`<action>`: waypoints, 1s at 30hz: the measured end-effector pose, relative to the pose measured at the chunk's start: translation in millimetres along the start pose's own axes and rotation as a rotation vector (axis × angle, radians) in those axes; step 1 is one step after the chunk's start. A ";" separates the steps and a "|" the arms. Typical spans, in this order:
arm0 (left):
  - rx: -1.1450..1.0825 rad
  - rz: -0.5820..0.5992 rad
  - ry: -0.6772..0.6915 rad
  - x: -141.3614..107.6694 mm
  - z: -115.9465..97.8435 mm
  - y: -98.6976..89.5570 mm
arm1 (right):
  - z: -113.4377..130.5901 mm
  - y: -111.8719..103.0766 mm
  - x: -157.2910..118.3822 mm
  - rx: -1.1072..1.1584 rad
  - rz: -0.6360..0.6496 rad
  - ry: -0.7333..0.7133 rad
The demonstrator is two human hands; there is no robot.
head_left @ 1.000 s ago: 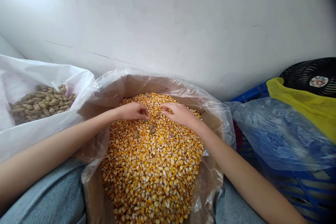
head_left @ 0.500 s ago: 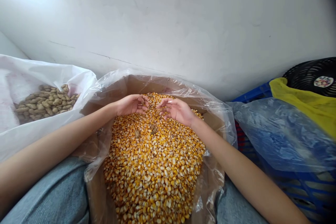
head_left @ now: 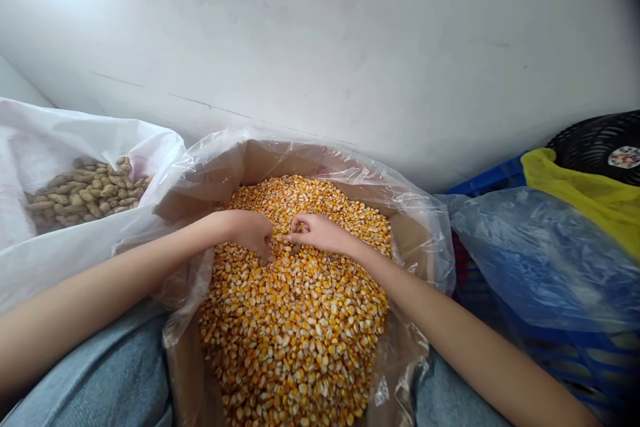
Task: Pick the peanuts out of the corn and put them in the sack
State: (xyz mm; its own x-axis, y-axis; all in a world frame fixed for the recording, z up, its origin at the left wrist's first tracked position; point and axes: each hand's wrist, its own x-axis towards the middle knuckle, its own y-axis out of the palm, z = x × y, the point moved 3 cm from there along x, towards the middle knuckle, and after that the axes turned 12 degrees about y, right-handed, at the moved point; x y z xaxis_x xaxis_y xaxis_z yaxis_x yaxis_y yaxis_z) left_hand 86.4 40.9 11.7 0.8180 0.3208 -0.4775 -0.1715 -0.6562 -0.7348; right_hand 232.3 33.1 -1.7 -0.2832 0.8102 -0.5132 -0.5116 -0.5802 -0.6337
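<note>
- Yellow corn kernels (head_left: 295, 327): one heap, inside one plastic-lined cardboard box (head_left: 415, 240).
- Left hand (head_left: 250, 230): fingertips sunk into the kernels; grip state cannot be determined.
- Right hand (head_left: 320, 233): fingers curled at the kernel surface, just beside the left hand; grip state cannot be determined.
- Left of box: one white bag (head_left: 75, 140) holding peanuts (head_left: 87, 190).
- Right of box: one blue bag (head_left: 540, 260), one yellow bag (head_left: 575, 187), one blue crate (head_left: 490, 177), one black fan (head_left: 595, 157).
</note>
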 end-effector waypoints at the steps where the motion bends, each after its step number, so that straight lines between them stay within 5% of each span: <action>1: 0.009 0.010 0.001 0.4 -0.3 0.3 | 0.6 1.6 0.4 -0.064 -0.019 -0.018; 4: 0.010 0.057 0.011 -0.6 -1.2 -0.7 | 1.1 3.2 2.1 -0.058 0.026 -0.032; 8: -0.185 0.001 0.120 -2.7 -0.8 -6.5 | -0.5 -6.0 3.0 0.357 0.177 0.002; 11: -0.604 -0.265 0.236 -2.6 8.2 -16.8 | -2.1 -13.5 2.4 0.513 0.153 0.000; 16: -1.520 -0.740 0.390 -4.8 37.1 -30.5 | -1.6 -5.8 0.9 -0.008 0.099 -0.070; 19: -1.720 -0.883 0.349 -3.8 52.2 -28.7 | -2.5 -4.0 0.9 -0.097 0.112 -0.066; 21: -1.633 -0.961 0.217 -0.6 61.7 -22.1 | -3.1 -8.2 0.7 0.041 0.132 -0.036; 25: -1.024 -1.007 -0.053 11.3 74.1 -9.1 | 0.0 -19.9 -2.0 0.730 0.316 -0.044; 30: -0.349 -1.018 -0.115 34.7 74.8 -23.0 | 2.7 -29.2 -4.1 1.214 0.500 -0.091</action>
State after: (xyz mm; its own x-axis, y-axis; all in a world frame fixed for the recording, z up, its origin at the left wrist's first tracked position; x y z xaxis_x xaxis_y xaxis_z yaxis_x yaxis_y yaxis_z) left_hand 77.7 118.2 -24.0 0.4283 0.8756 0.2234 0.7398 -0.1978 -0.6431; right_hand 246.2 47.0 20.5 -0.6820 0.5619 -0.4682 -0.7215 -0.4121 0.5564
